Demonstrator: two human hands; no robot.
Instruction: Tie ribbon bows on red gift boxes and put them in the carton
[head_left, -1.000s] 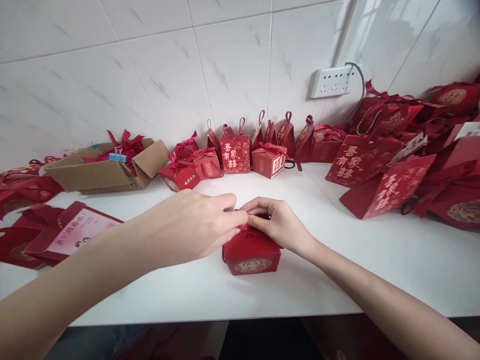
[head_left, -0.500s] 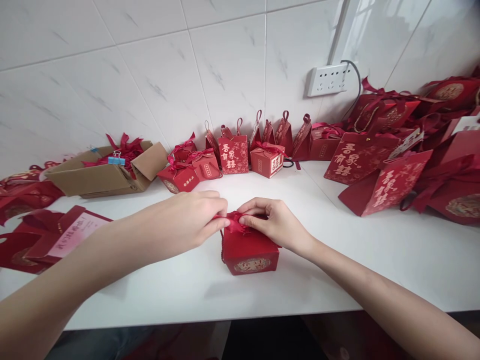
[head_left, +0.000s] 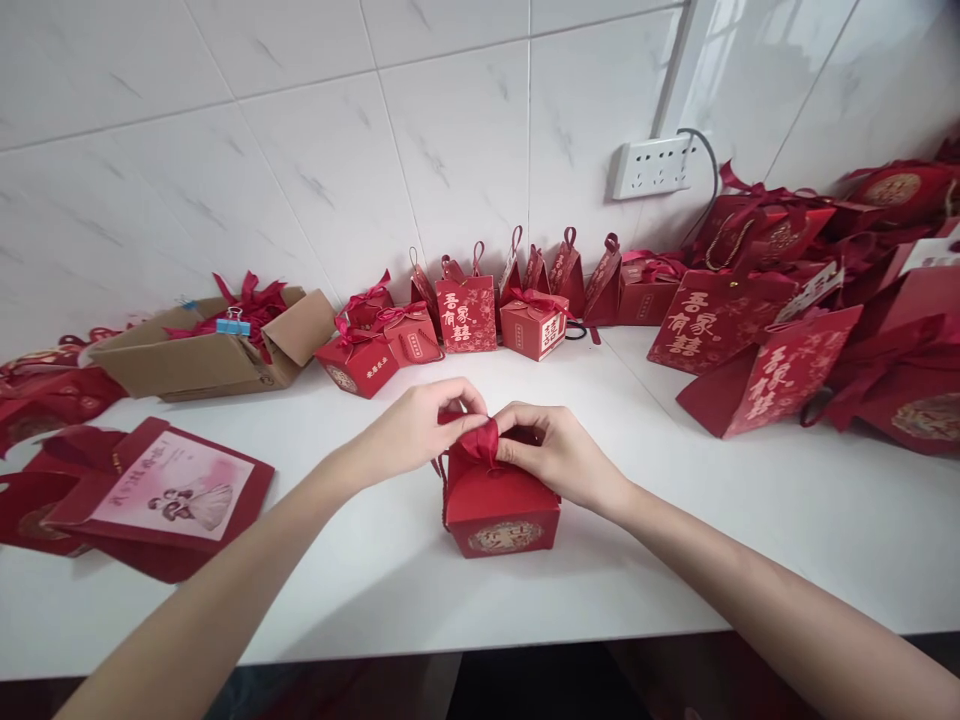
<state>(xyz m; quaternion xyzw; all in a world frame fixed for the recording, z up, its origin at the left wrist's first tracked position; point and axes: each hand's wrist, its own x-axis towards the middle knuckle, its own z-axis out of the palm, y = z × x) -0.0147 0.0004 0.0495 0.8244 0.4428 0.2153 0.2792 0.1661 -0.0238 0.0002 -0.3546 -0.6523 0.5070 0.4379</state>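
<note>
A red gift box (head_left: 504, 508) with a gold round emblem on its front stands upright on the white table (head_left: 600, 590), near the front edge. On its top is a shiny red ribbon (head_left: 481, 440), gathered into a loop. My left hand (head_left: 427, 425) pinches the ribbon from the left, thumb against the fingers. From the right, my right hand (head_left: 555, 450) pinches the ribbon close to the box top, its fingers curled. A dark red twisted cord hangs down the box's left side. The ribbon's knot is partly hidden by my fingers.
An open cardboard box (head_left: 195, 365) with red ribbons and a blue binder clip (head_left: 233, 324) stands back left. Small red boxes and bags (head_left: 469, 312) line the tiled wall. More red bags (head_left: 780, 365) pile up at right; a picture-fronted bag (head_left: 180, 490) lies left. A power strip (head_left: 654, 167) is on the wall.
My left hand has turned and drawn its forearm lower, uncovering the picture-fronted bag at left. The ribbon now stands up as a fuller loop between my hands. My right hand has barely moved.
</note>
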